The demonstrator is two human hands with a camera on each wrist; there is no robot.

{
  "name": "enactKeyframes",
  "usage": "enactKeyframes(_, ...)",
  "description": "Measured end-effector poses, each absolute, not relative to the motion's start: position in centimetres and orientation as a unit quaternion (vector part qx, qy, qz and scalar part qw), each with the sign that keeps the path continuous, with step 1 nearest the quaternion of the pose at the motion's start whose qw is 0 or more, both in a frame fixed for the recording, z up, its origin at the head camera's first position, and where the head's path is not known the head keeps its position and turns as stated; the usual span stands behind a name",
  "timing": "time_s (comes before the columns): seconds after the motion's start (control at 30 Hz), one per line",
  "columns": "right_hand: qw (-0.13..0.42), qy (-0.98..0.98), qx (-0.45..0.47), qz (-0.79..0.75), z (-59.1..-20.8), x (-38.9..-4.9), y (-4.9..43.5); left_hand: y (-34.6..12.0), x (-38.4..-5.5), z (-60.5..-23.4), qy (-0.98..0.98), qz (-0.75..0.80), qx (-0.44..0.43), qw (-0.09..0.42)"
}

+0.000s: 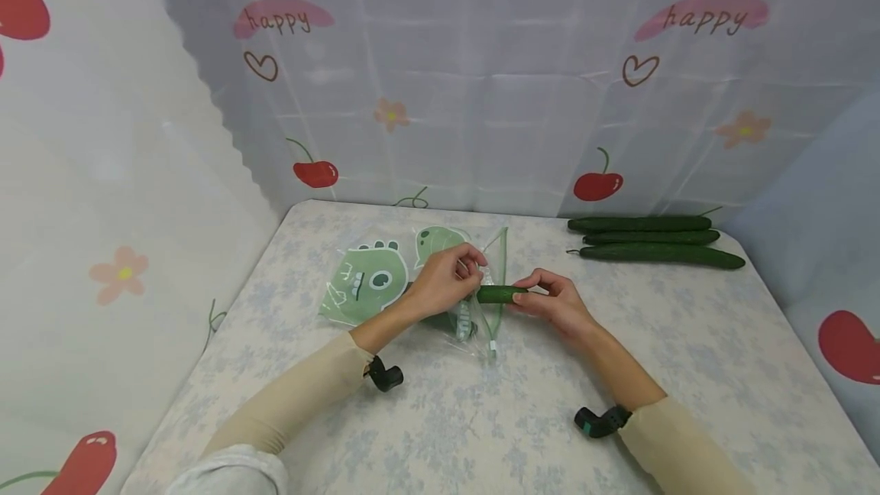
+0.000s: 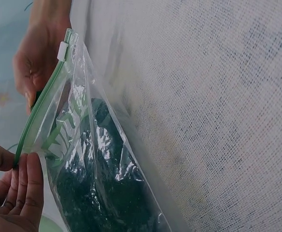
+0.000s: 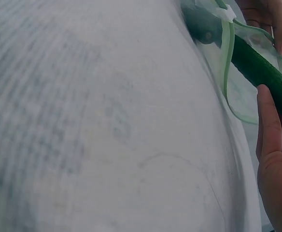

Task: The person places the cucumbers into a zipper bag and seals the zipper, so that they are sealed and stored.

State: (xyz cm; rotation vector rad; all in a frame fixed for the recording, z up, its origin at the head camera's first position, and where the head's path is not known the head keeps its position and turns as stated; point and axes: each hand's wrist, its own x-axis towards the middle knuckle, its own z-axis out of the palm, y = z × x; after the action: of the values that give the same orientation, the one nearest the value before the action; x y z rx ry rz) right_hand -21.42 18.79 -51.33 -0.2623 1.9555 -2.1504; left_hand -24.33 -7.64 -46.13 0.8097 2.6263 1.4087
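A clear zip bag (image 1: 374,281) with green dinosaur prints lies on the table, its green-edged mouth facing right. My left hand (image 1: 443,277) pinches the green zip edge (image 2: 39,104) between thumb and fingers, as the left wrist view shows. By its outer end, my right hand (image 1: 553,304) grips a dark green cucumber (image 1: 496,294), whose other end passes through the mouth into the bag. Inside, behind the shiny plastic, lies more dark green cucumber (image 2: 107,169). The white slider (image 2: 62,50) sits at the near end of the zip.
Three long cucumbers (image 1: 660,253) lie side by side at the back right of the table. A pale, blue-patterned cloth (image 1: 481,426) covers the table. Printed curtains (image 1: 467,98) stand behind and at both sides.
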Motion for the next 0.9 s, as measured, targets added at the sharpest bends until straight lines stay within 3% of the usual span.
enactKeyframes(0.57, 0.134, 0.659, -0.079, -0.736, -52.2, -22.0, 15.9, -7.6, -24.4, -46.2, 0.848, 0.462, 0.258, 0.030)
enactKeyframes(0.9, 0.168, 0.761, -0.173, -0.603, -51.4, -22.0, 16.1, -7.7, -24.6, -46.3, 0.852, 0.456, 0.257, 0.026)
